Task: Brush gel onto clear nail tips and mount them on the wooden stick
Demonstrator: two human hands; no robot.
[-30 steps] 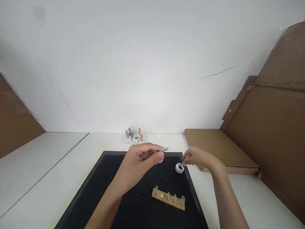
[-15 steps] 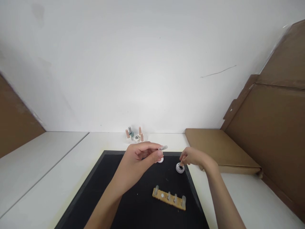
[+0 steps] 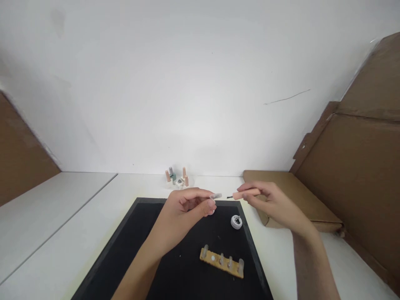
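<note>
Between thumb and fingers, my left hand (image 3: pixel 189 210) pinches a clear false nail (image 3: pixel 216 196) above the black mat (image 3: pixel 184 271). A white round piece shows partly under those fingertips. My right hand (image 3: pixel 270 202) grips a nail polish brush (image 3: pixel 246 193) by its peach handle, and the dark bristles point left at the false nail, a small gap apart. Below the brush sits a round white pot (image 3: pixel 236 222) with a dark inside. Nearer me lies a yellowish strip (image 3: pixel 215 261) with several clear false nails standing on it and one bare white dot.
Several polish bottles (image 3: pixel 186 181) with peach and grey caps stand in a clear holder by the wall. A flat cardboard box (image 3: pixel 281 189) lies at the right, beside tall cardboard (image 3: pixel 359 166). More cardboard (image 3: pixel 21 154) borders the left.
My right hand has risen from the white pot, turned, and now holds the brush out level near the false nail. My left hand has barely moved.
</note>
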